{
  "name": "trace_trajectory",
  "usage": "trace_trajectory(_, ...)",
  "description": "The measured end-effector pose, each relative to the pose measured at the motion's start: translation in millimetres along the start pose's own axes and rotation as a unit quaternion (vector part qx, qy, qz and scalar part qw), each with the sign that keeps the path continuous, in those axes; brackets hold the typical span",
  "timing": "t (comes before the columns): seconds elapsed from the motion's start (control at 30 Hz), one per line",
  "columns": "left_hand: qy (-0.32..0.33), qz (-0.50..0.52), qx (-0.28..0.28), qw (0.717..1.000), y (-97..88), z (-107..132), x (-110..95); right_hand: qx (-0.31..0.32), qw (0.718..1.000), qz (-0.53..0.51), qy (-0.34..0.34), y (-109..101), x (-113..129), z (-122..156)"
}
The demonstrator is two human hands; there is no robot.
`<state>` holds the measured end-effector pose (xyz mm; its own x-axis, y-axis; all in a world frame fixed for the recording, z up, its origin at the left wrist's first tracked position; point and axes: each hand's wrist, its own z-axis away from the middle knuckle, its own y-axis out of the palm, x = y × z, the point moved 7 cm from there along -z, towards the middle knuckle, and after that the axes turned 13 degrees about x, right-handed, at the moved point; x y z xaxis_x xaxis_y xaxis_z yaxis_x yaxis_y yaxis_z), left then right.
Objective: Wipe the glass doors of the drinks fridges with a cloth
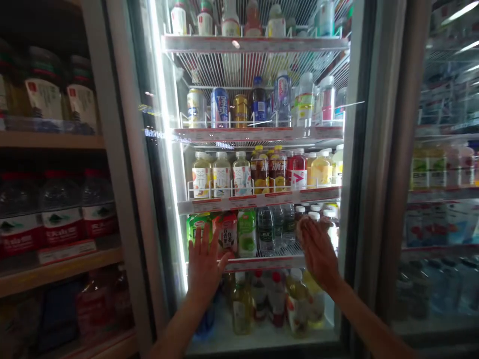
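Note:
My left hand (204, 269) lies flat with its fingers spread against the glass door (220, 344) of a lit drinks fridge. Behind its fingertips, inside, show a green drink pack and a red drink pack (227, 232). Further right, my right hand (320, 254) presses a small, pale brownish cloth (300, 228) to the same glass. Most of that cloth is hidden under the fingers, and the hand is slightly blurred. Bottles with white caps stand on the shelf behind it.
Wire shelves inside hold bottles and cans, such as a blue can (219, 107) and a gold can (240, 109). Left of the door frame (123, 164), wooden shelves (56, 141) carry red-labelled water bottles (62, 209). Another glass-fronted fridge with drinks (428, 167) stands at the right.

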<state>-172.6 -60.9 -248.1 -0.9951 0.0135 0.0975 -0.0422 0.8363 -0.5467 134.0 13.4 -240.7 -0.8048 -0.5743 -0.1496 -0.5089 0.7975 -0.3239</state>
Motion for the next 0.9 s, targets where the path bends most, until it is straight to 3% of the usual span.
trace_trajectory(0.03,0.0,0.002,0.001,1.0,0.1,0,0,-0.002,1.0,0.003,0.002,-1,-3,3)
trace_trajectory(0.13,-0.002,0.014,0.002,1.0,0.0,0,-1,-0.106,0.987,0.011,0.12,-16,-22,7)
trace_trajectory(0.2,-0.008,0.022,-0.001,1.0,-0.4,0,-2,-0.126,0.982,0.003,0.138,-15,-12,3)
trace_trajectory(0.33,-0.01,0.023,-0.007,1.0,-1.2,0,-3,0.032,0.997,-0.037,-0.061,15,53,-15)
trace_trajectory(0.4,-0.008,0.016,-0.001,1.0,-0.8,1,-3,0.041,0.994,-0.042,-0.091,16,59,-22)
trace_trajectory(0.5,-0.009,0.005,0.013,1.0,0.8,1,-3,-0.089,0.994,-0.027,0.049,-2,28,-31)
trace_trajectory(0.57,-0.014,0.004,0.015,1.0,1.5,1,-3,-0.113,0.989,-0.022,0.095,-2,24,-31)
trace_trajectory(0.63,-0.02,0.008,0.015,1.0,2.6,1,-1,-0.038,0.999,-0.02,0.017,10,45,-33)
trace_trajectory(0.7,-0.02,0.014,0.017,1.0,3.7,2,0,0.054,0.993,-0.011,-0.104,22,72,-30)
trace_trajectory(0.73,-0.018,0.018,0.017,1.0,3.6,3,1,0.069,0.989,-0.004,-0.134,22,77,-30)
trace_trajectory(0.77,-0.015,0.022,0.016,1.0,2.7,4,1,0.055,0.99,0.003,-0.127,18,75,-33)
trace_trajectory(0.9,-0.011,0.066,-0.011,0.998,-11.5,1,-15,-0.077,0.996,-0.014,0.035,-2,47,-61)
